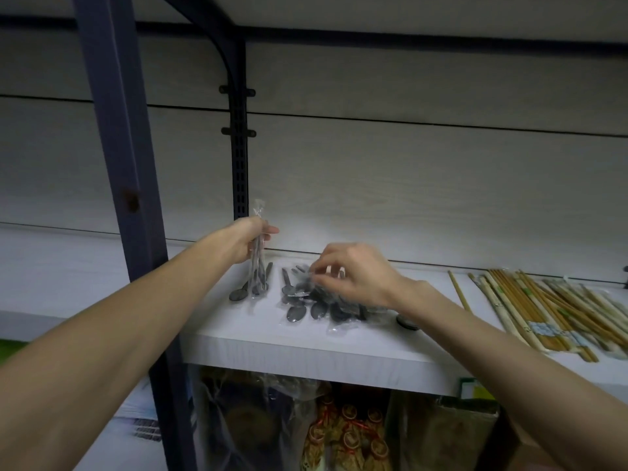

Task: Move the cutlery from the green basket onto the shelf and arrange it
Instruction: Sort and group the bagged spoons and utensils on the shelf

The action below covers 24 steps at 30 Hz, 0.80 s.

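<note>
L hand [249, 243] closed round a few wrapped spoons [257, 266], held upright, bowls down touching the shelf [306, 348] near its back-left corner. R hand [353, 273] fingers curled, pinching wrap on the spoon pile [316, 305] lying mid-shelf, just right of the held ones. Chopsticks [543, 311] lie toward the shelf's right end, apart from the pile. Green basket not seen.

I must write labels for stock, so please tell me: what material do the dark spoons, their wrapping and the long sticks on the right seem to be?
Dark spoons: probably glossy black plastic, though dark metal is possible. Wrapping: thin clear plastic film, crinkled with a twisted top. Long sticks: tan with a matte look, likely bamboo or wood.
</note>
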{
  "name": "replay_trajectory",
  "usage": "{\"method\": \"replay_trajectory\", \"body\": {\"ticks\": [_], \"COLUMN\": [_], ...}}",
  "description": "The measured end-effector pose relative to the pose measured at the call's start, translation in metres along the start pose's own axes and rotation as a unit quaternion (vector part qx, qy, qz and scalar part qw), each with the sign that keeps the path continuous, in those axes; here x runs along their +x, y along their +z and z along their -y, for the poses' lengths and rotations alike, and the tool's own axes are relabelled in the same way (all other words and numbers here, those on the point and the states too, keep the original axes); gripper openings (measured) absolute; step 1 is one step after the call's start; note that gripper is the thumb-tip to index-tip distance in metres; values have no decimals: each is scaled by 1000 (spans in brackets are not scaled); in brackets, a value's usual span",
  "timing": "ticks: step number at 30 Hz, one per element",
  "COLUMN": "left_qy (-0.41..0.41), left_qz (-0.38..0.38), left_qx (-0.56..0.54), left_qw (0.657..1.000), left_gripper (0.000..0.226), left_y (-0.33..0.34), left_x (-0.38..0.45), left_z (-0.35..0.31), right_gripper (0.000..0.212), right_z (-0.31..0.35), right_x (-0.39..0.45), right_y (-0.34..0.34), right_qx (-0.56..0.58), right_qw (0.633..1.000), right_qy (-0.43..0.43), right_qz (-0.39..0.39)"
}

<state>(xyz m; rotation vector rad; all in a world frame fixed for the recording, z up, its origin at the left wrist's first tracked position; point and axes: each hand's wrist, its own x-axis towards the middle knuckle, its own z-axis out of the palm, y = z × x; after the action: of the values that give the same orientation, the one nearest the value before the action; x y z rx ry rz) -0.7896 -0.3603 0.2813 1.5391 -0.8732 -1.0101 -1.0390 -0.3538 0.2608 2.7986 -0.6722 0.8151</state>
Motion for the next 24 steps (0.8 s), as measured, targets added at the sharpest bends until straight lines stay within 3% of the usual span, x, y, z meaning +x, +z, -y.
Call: {"method": "replay_trajectory", "body": {"ticks": [3,8,13,15,19,24], "left_qy": [-7,13,46,56,71,50], "left_qz": [22,103,180,193,160,42], "left_qx": [-20,-50,-49,-46,-50,-106], "left_qw": [1000,993,981,978,983,992], "left_gripper": [38,46,48,49,54,56], "left_y": [1,7,16,20,23,18], "left_x": [-7,-17,-23,-24,-27,-21], "left_z": [-2,-8,-14,-16,-19,-11], "right_gripper": [41,30,44,37,20,11], "right_z": [2,-2,12,18,24,14], "right_x": [-2,11,35,43,49,38], "right_y": [0,2,13,17,17,3], "right_qx": [-2,89,249,304,393,399], "right_qw": [997,986,939,918,872,849], "right_qy": [12,137,232,243,292,345], "right_qz": [82,-17,49,68,17,-15]}}
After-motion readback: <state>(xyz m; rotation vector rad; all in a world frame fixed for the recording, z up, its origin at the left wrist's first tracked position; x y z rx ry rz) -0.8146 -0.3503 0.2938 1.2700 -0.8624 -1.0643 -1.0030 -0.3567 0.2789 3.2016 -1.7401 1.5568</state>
